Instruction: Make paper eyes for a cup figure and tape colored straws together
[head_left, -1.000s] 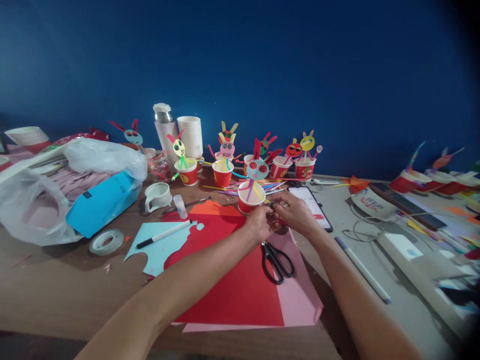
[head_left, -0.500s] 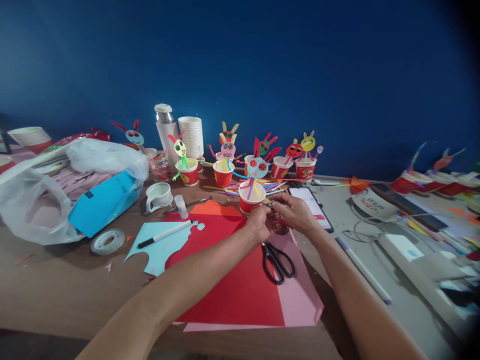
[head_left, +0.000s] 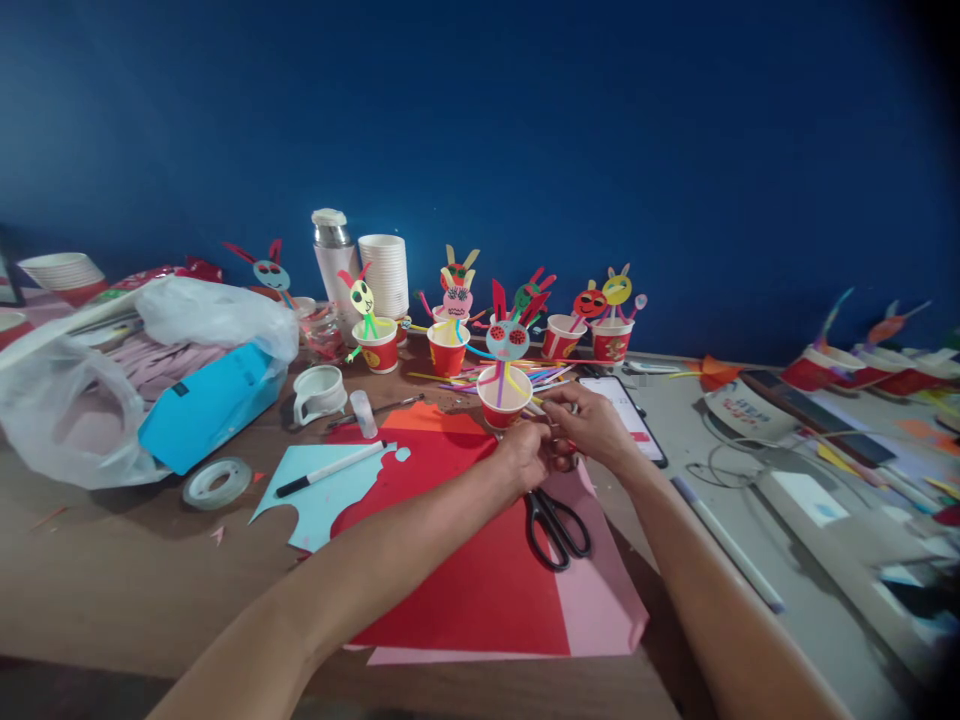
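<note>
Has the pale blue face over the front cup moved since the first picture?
Yes: the blue face has shifted left, toward the white cup stack.

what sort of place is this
Probably a craft table set against a blue wall, perhaps in a workshop or classroom: red paper cups hold paper-faced figures, coloured paper lies under black-handled scissors, and a roll of clear tape sits nearby.
</note>
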